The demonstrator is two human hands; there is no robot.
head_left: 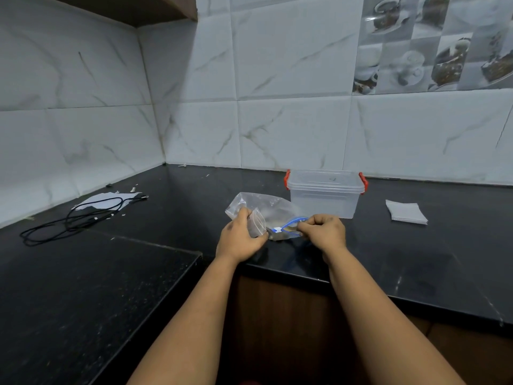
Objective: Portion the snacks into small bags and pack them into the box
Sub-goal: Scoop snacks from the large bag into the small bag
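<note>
The left hand (pixel 241 237) curls its fingers around one small clear bag (pixel 256 223), and the right hand (pixel 325 232) pinches the blue zip edge of one large clear zip bag (pixel 273 211) lying on the black counter (pixel 166 212) between both hands. One clear lidded box (pixel 325 194) with two red clips stands just behind. One stack of small bags (pixel 406 212) lies well right; one black cable (pixel 75 219) lies far left.

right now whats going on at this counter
A person is working at a black counter with bare hands. The left hand holds a small clear bag, and the right hand pinches the blue zip edge of a larger snack bag lying on its side. Behind them the clear box has its lid on, and spare bags are stacked to its right.
</note>
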